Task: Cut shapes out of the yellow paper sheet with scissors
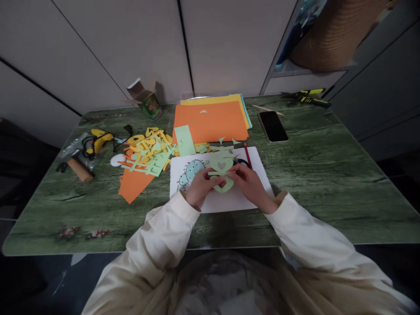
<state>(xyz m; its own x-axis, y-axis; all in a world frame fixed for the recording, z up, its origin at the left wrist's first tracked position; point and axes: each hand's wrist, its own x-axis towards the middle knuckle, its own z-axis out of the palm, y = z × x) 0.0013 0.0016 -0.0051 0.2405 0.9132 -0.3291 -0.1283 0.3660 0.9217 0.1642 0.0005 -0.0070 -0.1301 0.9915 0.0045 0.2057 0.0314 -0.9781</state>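
Working over a green wood-grained desk (331,188), wearing cream sleeves (311,227) crossing its near edge. Facing a stack of orange and yellow sheets (210,120) by the middle of the far edge. Having a white sheet (236,201) in front, between that stack and the near edge, bearing a bluish cactus drawing (194,169) on its left part. Seeing a pile of yellow and green cutouts (152,148) toward the left edge, partly covering an orange sheet (134,186). Holding the left hand (201,186) and the right hand (251,181) over the white sheet, facing each other. Seeing a wooden-handled tool (80,169) near the left edge, an open green box (151,106) by the far edge left of the stack, a yellow-and-black tool (315,101) by the far right corner, and a dark-screened phone (273,126) right of the stack. Pinching a light green heart cutout (223,172) between both hands, grasping its left side with the left fingers and its right side with the right fingers. Seeing a pale green card (185,139) overlapping the stack's near left corner, a white round thing (117,160) beside the pile, a red pencil (247,156) lying across the white sheet's far edge, and, smallest, a green scrap (204,111) lying on the stack.
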